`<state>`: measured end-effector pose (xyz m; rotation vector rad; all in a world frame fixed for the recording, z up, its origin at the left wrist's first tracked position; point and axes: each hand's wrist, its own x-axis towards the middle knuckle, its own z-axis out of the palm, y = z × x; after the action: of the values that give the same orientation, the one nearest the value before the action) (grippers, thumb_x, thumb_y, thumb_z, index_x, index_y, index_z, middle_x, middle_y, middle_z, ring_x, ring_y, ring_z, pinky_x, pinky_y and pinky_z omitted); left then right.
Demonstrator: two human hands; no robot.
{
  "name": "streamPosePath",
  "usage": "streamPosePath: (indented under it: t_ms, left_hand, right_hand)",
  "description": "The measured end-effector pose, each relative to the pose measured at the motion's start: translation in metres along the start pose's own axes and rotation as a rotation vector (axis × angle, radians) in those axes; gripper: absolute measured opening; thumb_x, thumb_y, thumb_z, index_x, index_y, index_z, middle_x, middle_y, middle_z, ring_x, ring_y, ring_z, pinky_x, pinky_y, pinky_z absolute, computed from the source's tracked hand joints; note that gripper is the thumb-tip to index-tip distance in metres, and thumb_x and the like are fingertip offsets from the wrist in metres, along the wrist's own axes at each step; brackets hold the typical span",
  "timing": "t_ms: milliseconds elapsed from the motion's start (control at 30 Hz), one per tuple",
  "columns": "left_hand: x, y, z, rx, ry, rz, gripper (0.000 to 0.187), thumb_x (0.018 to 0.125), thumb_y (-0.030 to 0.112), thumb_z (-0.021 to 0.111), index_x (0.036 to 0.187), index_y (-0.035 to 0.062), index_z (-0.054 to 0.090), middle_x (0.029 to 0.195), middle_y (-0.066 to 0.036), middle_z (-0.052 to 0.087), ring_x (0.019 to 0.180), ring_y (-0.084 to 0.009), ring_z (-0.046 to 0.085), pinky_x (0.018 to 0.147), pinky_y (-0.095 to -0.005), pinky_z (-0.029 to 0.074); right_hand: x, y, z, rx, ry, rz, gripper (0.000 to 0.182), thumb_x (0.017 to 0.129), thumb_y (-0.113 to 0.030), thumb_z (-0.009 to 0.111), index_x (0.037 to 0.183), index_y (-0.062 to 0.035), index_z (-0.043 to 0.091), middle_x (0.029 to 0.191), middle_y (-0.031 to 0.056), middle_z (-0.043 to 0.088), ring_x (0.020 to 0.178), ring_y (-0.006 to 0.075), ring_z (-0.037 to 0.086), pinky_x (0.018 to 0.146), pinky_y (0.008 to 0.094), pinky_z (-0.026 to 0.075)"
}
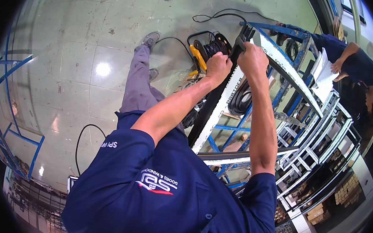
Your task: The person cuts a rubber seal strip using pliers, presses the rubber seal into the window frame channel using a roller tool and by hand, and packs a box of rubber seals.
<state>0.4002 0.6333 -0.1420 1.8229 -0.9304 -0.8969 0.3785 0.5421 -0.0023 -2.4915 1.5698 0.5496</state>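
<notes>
A window or door frame [227, 103], black with printed white film, lies across a blue stand. My left hand [219, 66] is closed at the frame's black edge near its far corner; what its fingers pinch is hidden. Close beside it, my right hand [252, 60] is a fist on the same corner, its fingers curled round a dark strip [239, 48] along the frame. Beyond my left hand, a cable reel [214, 47] with a yellow handle stands on the floor.
Blue metal stand bars [282, 27] run under the frame. Coiled black gasket [240, 100] lies below it. At right, another person [351, 57] holds white sheets [323, 74]. White-filmed frames [314, 144] are stacked at lower right. A blue rack [10, 68] stands at left.
</notes>
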Motion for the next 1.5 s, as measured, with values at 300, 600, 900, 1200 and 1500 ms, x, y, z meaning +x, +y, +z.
streamPosePath:
  t_ms: [300, 600, 900, 1200, 1500]
  left_hand:
    - [-0.016, -0.005, 0.001, -0.011, -0.006, -0.021, 0.02, 0.083, 0.019, 0.063, 0.075, 0.0021, 0.069, 0.077, -0.017, 0.063, 0.076, -0.0361, 0.065, 0.069, -0.0468, 0.053]
    - [-0.031, -0.008, -0.003, -0.01, -0.004, -0.042, 0.023, 0.083, 0.021, 0.062, 0.073, 0.0016, 0.068, 0.076, -0.017, 0.062, 0.075, -0.0368, 0.064, 0.068, -0.0478, 0.051]
    - [-0.052, -0.012, -0.012, 0.056, -0.098, -0.038, 0.021, 0.084, 0.02, 0.06, 0.08, 0.002, 0.071, 0.085, -0.018, 0.065, 0.078, -0.0366, 0.067, 0.072, -0.0476, 0.054]
    - [-0.073, -0.016, -0.019, 0.01, -0.128, -0.065, 0.023, 0.085, 0.019, 0.06, 0.076, 0.0001, 0.07, 0.082, -0.018, 0.064, 0.078, -0.0371, 0.066, 0.071, -0.0486, 0.054]
    - [-0.094, -0.02, -0.029, 0.016, -0.206, -0.094, 0.022, 0.086, 0.018, 0.059, 0.079, -0.0002, 0.069, 0.084, -0.019, 0.063, 0.078, -0.0381, 0.065, 0.074, -0.0485, 0.053]
  right_hand:
    - [-0.007, -0.003, 0.003, 0.003, 0.032, -0.007, 0.017, 0.08, -0.017, 0.063, 0.088, -0.0031, 0.067, 0.084, 0.0245, 0.069, 0.082, 0.0432, 0.068, 0.074, 0.0518, 0.054]
    - [-0.035, -0.01, 0.008, 0.008, 0.009, -0.003, 0.018, 0.084, -0.019, 0.06, 0.089, -0.0029, 0.067, 0.083, 0.0237, 0.069, 0.082, 0.0441, 0.067, 0.074, 0.0517, 0.053]
    - [-0.068, -0.023, 0.013, 0.013, -0.042, 0.045, 0.015, 0.079, -0.014, 0.059, 0.085, -0.0009, 0.066, 0.081, 0.0251, 0.068, 0.082, 0.0439, 0.067, 0.073, 0.052, 0.053]
    - [-0.104, -0.03, 0.025, 0.044, -0.024, 0.039, 0.015, 0.082, -0.013, 0.056, 0.087, -0.0011, 0.065, 0.078, 0.025, 0.067, 0.077, 0.0442, 0.067, 0.07, 0.0533, 0.052]
    - [-0.126, -0.036, 0.025, 0.054, -0.155, 0.152, 0.03, 0.079, -0.013, 0.059, 0.105, -0.0065, 0.071, 0.089, 0.0241, 0.069, 0.086, 0.0431, 0.067, 0.079, 0.0512, 0.053]
